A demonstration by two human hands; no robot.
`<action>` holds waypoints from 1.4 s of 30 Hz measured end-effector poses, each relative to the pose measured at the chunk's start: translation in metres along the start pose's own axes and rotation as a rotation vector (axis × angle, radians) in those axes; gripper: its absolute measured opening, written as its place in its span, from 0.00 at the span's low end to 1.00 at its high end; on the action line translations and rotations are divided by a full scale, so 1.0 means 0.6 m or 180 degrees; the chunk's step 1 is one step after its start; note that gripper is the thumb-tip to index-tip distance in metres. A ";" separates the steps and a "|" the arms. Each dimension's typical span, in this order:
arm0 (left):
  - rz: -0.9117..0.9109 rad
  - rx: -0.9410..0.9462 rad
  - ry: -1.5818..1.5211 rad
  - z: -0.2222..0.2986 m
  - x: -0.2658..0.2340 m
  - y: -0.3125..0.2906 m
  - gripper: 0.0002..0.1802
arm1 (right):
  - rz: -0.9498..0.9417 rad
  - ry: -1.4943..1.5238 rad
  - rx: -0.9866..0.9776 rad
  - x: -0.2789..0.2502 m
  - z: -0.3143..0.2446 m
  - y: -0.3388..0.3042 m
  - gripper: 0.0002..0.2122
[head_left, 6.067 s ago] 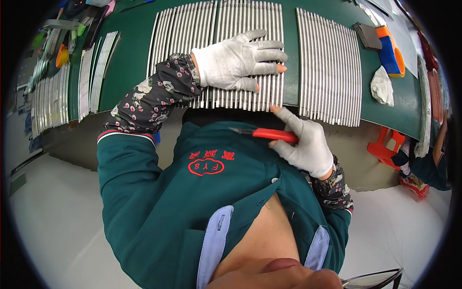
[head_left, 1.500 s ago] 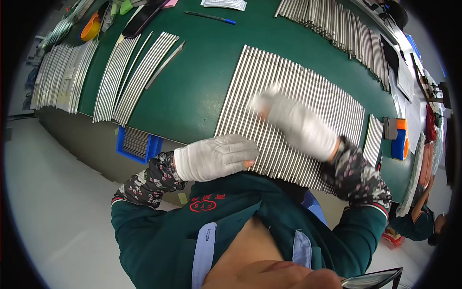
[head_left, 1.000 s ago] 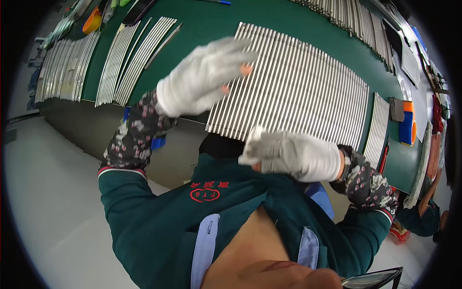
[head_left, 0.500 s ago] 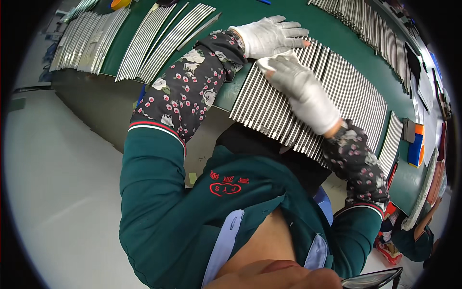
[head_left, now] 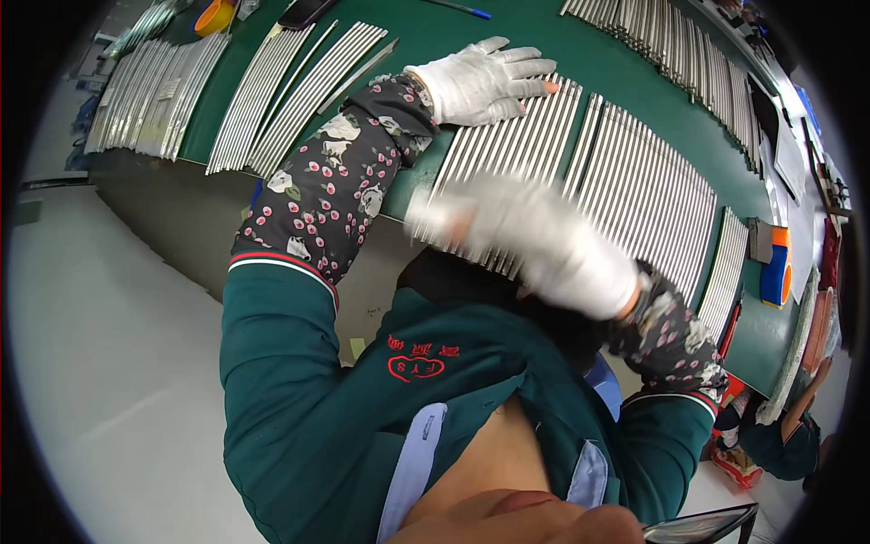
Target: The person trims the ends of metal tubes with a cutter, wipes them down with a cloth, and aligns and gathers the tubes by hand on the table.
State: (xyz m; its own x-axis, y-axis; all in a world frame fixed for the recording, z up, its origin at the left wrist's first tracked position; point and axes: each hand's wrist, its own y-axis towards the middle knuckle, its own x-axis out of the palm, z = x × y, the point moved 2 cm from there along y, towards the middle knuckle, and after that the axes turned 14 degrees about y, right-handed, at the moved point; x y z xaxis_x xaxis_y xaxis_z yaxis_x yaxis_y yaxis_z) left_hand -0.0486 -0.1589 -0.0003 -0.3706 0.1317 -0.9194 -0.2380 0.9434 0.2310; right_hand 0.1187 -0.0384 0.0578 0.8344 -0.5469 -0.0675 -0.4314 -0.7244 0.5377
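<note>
My left hand [head_left: 489, 83], in a white glove with bare fingertips, lies flat with fingers spread at the far end of a row of slim silver metal rods [head_left: 521, 136]. My gloved right hand [head_left: 562, 245] is smeared by motion above the near part of that row. A white cloth [head_left: 430, 216] appears bunched at its fingers, blurred too. To the right, across a narrow gap with a couple of rods [head_left: 584, 140] in it, a wider block of rods [head_left: 648, 181] lies side by side on the green table [head_left: 435, 168].
More rods lie at the left [head_left: 263, 100], back right [head_left: 671, 54] and right [head_left: 725, 263]. Wrapped bundles [head_left: 159, 100] are at the far left. A phone [head_left: 304, 13], blue pen [head_left: 462, 9] and orange-blue tape roll [head_left: 776, 267] also lie there. Another person [head_left: 784, 440] is at lower right.
My right hand has swept from the rods' far part toward their near ends and to the left. A gap now shows between the left row and the right block. My left hand stays spread.
</note>
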 end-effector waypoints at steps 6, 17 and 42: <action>-0.0094 0.0084 -0.0151 -0.003 0.004 0.006 0.33 | 0.0102 -0.0383 0.0453 0.029 0.009 -0.048 0.19; 0.0217 0.0930 -0.0920 0.108 -0.050 -0.019 0.42 | 0.0660 -0.0990 0.0772 -0.040 -0.123 -0.113 0.22; 0.0257 0.1554 -0.2456 0.236 -0.115 -0.038 0.23 | 0.1297 -0.2299 0.1406 -0.215 0.014 -0.093 0.22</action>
State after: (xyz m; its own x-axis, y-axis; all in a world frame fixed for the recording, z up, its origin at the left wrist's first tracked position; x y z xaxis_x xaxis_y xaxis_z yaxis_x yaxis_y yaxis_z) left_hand 0.1096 -0.1461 0.0127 0.3746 0.2041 -0.9044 0.2333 0.9233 0.3050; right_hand 0.0324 0.0694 0.0295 0.2394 -0.8140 -0.5292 -0.8580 -0.4324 0.2770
